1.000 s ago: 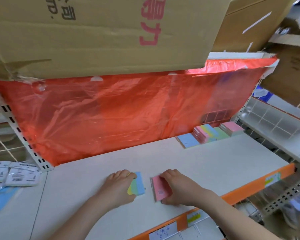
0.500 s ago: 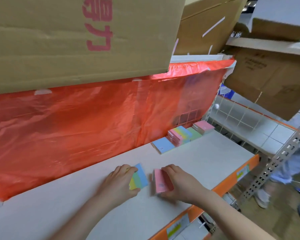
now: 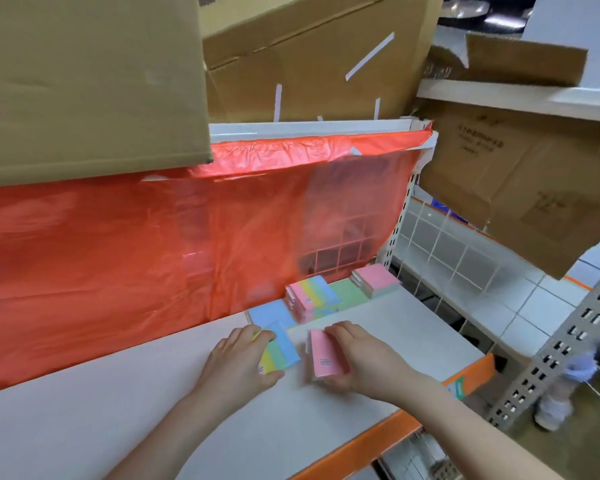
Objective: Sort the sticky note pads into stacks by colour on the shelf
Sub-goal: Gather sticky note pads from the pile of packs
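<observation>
On the pale flat shelf board [image 3: 84,420], the person's left hand [image 3: 236,365] grasps a striped yellow, green and blue sticky note pad [image 3: 280,351] by its edges. Just right of that pad, the right hand [image 3: 364,358] clutches a pink sticky note pad [image 3: 324,355]. Beyond the striped pad lie a blue stack [image 3: 265,313], a striped stack [image 3: 310,294], a green stack [image 3: 350,294] and a pink stack [image 3: 376,280], against a red plastic sheet [image 3: 118,258].

Bright even light, soft motion blur, wide-angle edge distortion
</observation>
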A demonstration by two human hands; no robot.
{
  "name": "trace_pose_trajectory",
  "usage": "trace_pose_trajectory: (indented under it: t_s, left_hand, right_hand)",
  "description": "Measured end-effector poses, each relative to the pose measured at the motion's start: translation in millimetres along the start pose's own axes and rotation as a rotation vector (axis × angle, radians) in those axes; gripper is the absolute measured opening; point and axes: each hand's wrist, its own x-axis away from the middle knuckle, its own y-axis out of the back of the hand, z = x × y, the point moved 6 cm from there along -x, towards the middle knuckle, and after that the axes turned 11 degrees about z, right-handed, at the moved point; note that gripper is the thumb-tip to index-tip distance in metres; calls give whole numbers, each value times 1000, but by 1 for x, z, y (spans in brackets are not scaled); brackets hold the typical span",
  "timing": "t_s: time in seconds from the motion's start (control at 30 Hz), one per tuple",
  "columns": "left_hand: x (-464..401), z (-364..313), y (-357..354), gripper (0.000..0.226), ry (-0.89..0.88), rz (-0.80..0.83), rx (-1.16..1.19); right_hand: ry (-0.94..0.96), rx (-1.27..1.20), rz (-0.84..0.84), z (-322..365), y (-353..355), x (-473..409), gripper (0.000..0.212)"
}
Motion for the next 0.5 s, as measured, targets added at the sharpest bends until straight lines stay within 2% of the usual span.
trace_pose_trajectory:
  t_s: [0.27, 0.5]
  left_hand:
    - [-35, -50, -5, 59, 75, -51, 19]
    - [-68, -60, 5, 64, 102, -16, 1]
  right_hand:
    - [87, -19, 15, -56, 26, 5, 67]
    - [63, -60, 14, -81, 38, 0, 66]
